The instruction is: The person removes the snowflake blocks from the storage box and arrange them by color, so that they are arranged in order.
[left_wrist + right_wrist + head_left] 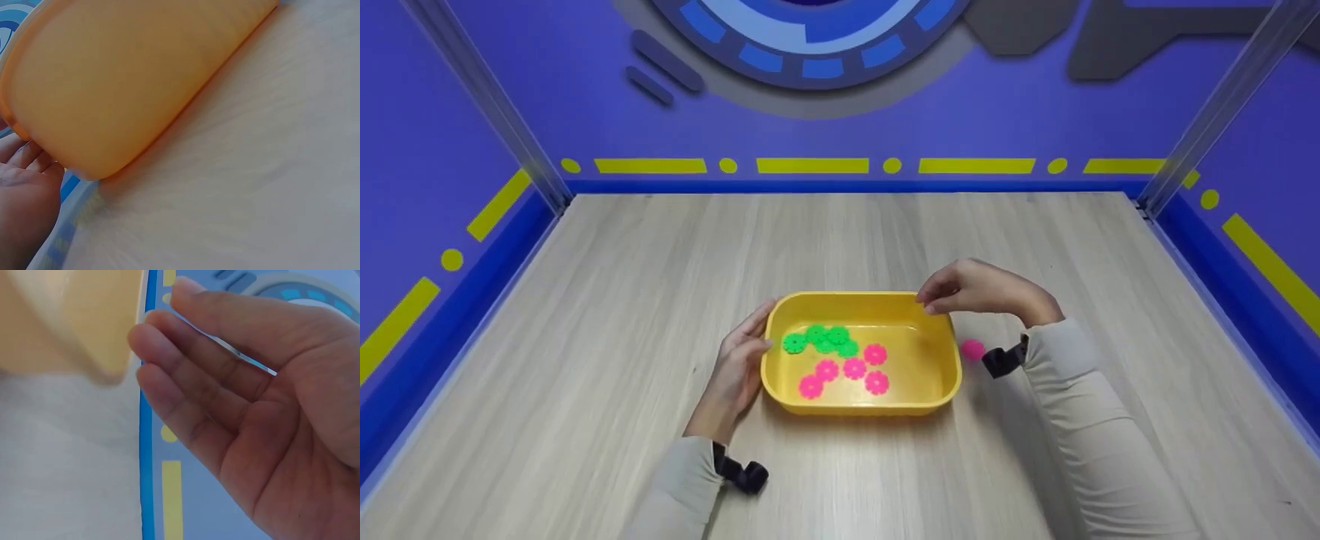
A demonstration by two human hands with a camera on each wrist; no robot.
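Note:
A yellow plastic basin (855,309) sits on the table, with several green flower-shaped discs (838,336) at its left and several pink ones (854,368) in front of them. My left hand (737,371) grips the basin's left side, thumb at the rim and fingers along the outer wall. Over the far right corner hangs my right hand (979,289), its loosely bent fingers at the rim. In the right wrist view the fingers (163,391) show nothing between them and the thumb. Another pink disc (973,349) lies outside the basin, beside the right wrist.
The wooden table (585,337) extends around the basin on all sides. Blue panels (840,135) with yellow marks enclose its back and sides, and metal posts (502,112) stand at the rear corners. Each wrist carries a black camera (1003,361).

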